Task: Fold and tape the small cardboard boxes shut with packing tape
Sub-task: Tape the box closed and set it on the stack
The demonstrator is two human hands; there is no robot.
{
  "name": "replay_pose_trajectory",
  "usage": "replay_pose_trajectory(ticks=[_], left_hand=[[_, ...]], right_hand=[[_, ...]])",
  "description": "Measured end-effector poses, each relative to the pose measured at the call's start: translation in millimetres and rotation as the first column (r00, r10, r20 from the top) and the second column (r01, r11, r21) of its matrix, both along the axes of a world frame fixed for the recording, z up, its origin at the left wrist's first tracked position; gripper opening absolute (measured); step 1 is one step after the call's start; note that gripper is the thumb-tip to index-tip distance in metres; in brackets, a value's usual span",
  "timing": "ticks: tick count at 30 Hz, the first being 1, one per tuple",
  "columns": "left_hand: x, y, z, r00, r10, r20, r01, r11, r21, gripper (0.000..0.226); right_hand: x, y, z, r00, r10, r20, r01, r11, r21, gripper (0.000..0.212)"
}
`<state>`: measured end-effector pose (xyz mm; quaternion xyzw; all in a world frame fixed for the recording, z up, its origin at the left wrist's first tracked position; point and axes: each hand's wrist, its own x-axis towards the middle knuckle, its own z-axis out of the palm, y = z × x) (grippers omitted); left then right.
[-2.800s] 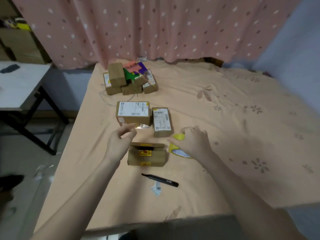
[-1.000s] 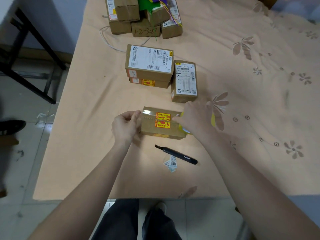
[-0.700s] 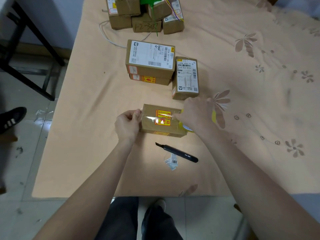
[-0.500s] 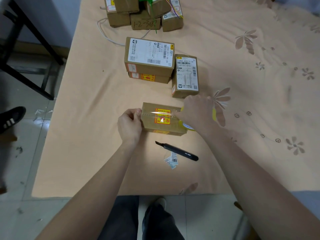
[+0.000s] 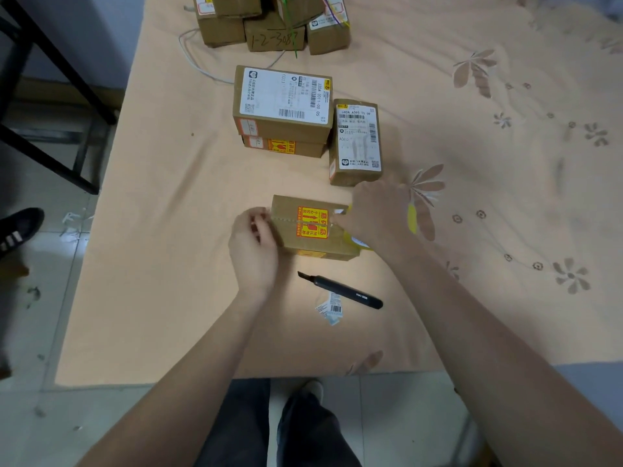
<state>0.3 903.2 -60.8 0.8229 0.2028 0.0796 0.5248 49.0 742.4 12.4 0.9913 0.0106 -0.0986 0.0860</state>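
A small brown cardboard box (image 5: 312,227) lies on the peach floral bedsheet (image 5: 505,197) of the bed, near its front edge, between the person's two hands. Its top flaps are folded down and meet in a seam running left to right; a yellow and red warning sticker (image 5: 313,222) straddles that seam, and a strip of clear tape (image 5: 303,220) glints along it. A second yellow sticker shows on the box's near side wall.

The left hand (image 5: 253,244) is at the box's left end, its fingers (image 5: 261,217) curled and pinching the end of the tape against the cardboard edge. The right hand (image 5: 374,214) covers the box's right end, gripping a roll of packing tape with a yellow core (image 5: 412,219), which peeks out beside and under the hand; how its fingers lie on the roll I cannot tell.

Just in front of the box a black utility knife (image 5: 340,289) lies on the sheet, touching a torn barcode label (image 5: 332,310). Behind it stand two stacked labelled boxes (image 5: 283,109) and, just beside them, a narrower labelled box (image 5: 357,143). Farther back is a pile of boxes (image 5: 273,25) with a thin white cable (image 5: 199,67).
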Motion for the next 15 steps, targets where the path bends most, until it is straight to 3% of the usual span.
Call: replay_pose_trajectory(ticks=[7, 10, 11, 15], left_hand=[[-12, -9, 6, 0.937, -0.309, -0.166, 0.327, 0.94, 0.094, 0.066], [-7, -10, 2, 0.874, -0.439, -0.209, 0.482, 0.728, 0.487, 0.067], [-6, -12, -1, 0.853, -0.467, -0.233, 0.511, 0.658, 0.553, 0.067], [-1, -11, -9, 0.805, -0.484, -0.341, 0.582, 0.535, 0.613, 0.071]], right_hand=[[1, 2, -3, 0.999, -0.001, 0.043, -0.003, 0.997, 0.072, 0.039], [-1, 1, -3, 0.997, 0.002, 0.08, -0.009, 0.996, 0.091, 0.037], [-2, 1, -2, 0.996, 0.0, 0.088, -0.009, 0.995, 0.1, 0.037], [0, 7, -2, 0.996, 0.027, 0.09, -0.036, 0.994, 0.099, 0.024]])
